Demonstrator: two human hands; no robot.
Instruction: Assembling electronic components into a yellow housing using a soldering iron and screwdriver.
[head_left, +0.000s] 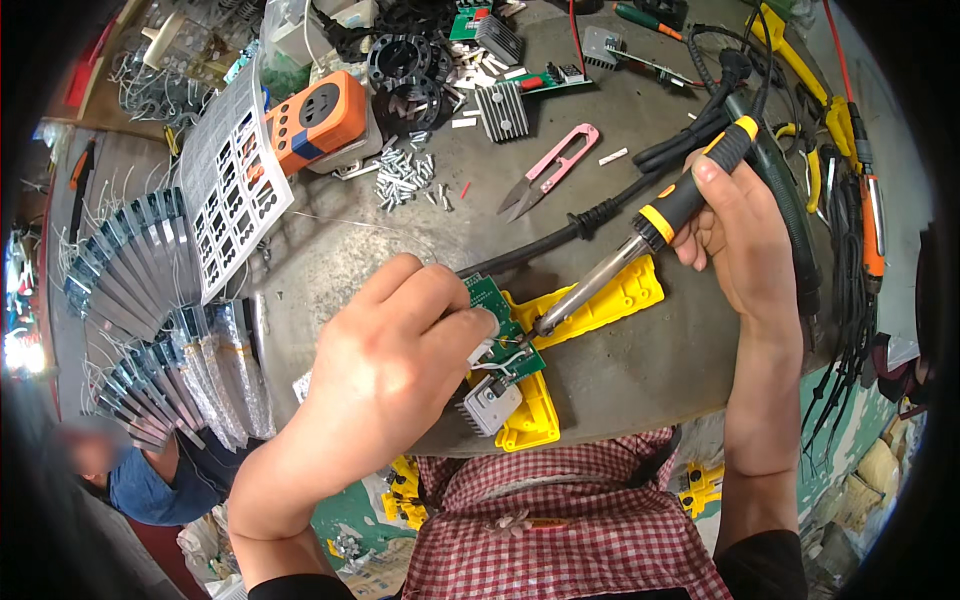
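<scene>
My right hand is closed round the black and yellow handle of a soldering iron. The iron slants down to the left, its tip at a green circuit board. Over the board's left side, my left hand is pinched; what its fingertips hold is mostly hidden, with something white showing beneath them. White wires and a grey finned heat sink are on the board. Under and beside it lies a yellow plastic housing, and a black cable runs up from there to the right.
Pink thread snips and a pile of screws lie beyond my hands. Behind stand an orange socket device and finned heat sinks. Strips in bundles fan out at left. Another soldering iron and cables hang at right.
</scene>
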